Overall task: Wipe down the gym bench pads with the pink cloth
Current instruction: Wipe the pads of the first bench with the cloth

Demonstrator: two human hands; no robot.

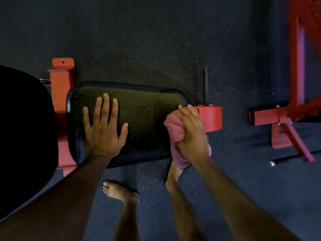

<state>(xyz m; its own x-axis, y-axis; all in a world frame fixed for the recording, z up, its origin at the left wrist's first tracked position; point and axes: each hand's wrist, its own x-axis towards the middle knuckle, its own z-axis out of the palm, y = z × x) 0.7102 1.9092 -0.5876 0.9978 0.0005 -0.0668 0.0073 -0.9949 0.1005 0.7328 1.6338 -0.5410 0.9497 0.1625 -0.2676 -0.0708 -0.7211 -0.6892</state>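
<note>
Right hand (192, 134) grips the bunched pink cloth (175, 134) at the right end of the seat pad (139, 108), left hand (104, 126) lies flat and open-fingered, bracing the pad's left half. Damp speckles gleam across the middle, so I'd say this pad is partly wiped, while the big black pad (22, 127) at left looks untouched. Beyond, speckled dark rubber floor (147, 40), red bench frame (61, 80), and a red rack (295, 101) far right

The black worktop (139, 108) — a padded seat on a red frame (60, 87) — carried the left hand (102, 131) flat on its surface, and the bunched pink cloth (175, 133) pressed at its right end. Its frame stood on the dark speckled floor (156, 40).
</note>
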